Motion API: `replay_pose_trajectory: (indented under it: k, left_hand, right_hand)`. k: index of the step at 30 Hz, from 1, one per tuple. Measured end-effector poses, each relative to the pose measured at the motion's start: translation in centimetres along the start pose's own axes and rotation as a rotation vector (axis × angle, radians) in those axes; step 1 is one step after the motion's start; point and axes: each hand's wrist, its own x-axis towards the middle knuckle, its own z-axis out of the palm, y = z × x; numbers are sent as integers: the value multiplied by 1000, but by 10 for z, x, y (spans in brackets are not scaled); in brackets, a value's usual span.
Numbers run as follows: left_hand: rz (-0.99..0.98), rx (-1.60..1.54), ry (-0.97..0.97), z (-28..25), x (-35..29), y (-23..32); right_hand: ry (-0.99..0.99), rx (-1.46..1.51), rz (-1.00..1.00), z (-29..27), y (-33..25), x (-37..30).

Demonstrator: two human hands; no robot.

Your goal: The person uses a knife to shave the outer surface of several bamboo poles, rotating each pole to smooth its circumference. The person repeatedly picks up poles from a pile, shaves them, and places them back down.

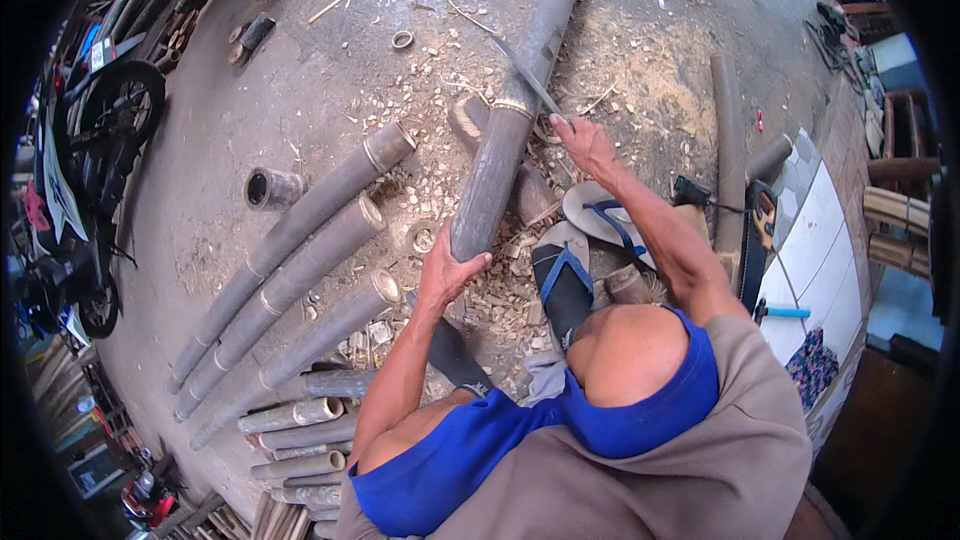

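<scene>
Two hands busy here: our left hand (pixel 447 275) is wrapped around the near end of a long bamboo pole (pixel 500 160), thumb over the top, and our right hand (pixel 588 148) is closed tight on a knife (pixel 526 72), blade slanting across the pole; can't tell if it's touching. The pole lies over a shorter bamboo piece (pixel 535 198) on the floor (pixel 350 70), pointing away from us, with wood chips (pixel 430 180) scattered all around.
</scene>
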Motion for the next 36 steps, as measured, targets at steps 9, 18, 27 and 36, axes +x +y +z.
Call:
replay_pose_trajectory:
  k: [9,18,27,36]
  left_hand:
    - [136,202,200,1,16,-42]
    - [75,120,156,-3,8,-32]
    - [88,-10,117,1,15,-31]
    - [80,-66,108,-5,18,-44]
  right_hand:
    - [-73,-32,-123,4,-24,4]
    - [-111,32,-251,-12,-39,-14]
    - [-106,-351,-425,-1,-31,-24]
    - [-128,-242,-314,-9,-30,0]
